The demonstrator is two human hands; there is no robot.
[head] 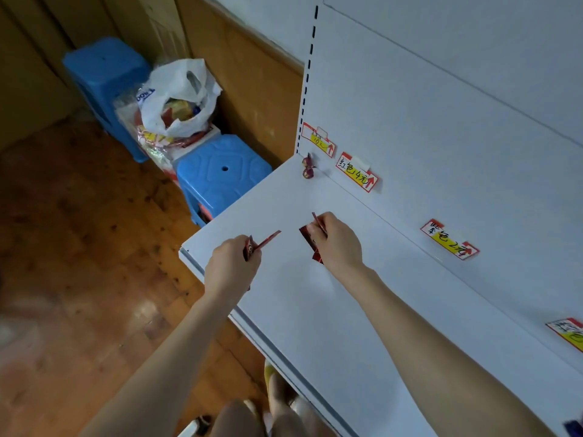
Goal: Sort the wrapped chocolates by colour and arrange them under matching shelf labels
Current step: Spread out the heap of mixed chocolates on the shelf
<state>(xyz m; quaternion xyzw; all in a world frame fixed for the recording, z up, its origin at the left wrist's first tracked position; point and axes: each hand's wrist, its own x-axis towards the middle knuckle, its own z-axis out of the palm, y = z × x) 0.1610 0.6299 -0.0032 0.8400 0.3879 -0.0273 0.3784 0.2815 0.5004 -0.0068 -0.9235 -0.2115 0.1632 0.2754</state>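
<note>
Both bare forearms reach forward from the bottom of the view, the left forearm (176,342) from lower left, the right forearm (426,335) from lower right. The hands are level and near each other without touching, backs turned to the camera. The left hand (232,266) has its fingers (238,242) curled round a red wrapped chocolate (263,242). The right hand (339,244) pinches dark red packets (309,242) at its fingertips, wrist slightly bent.
</note>
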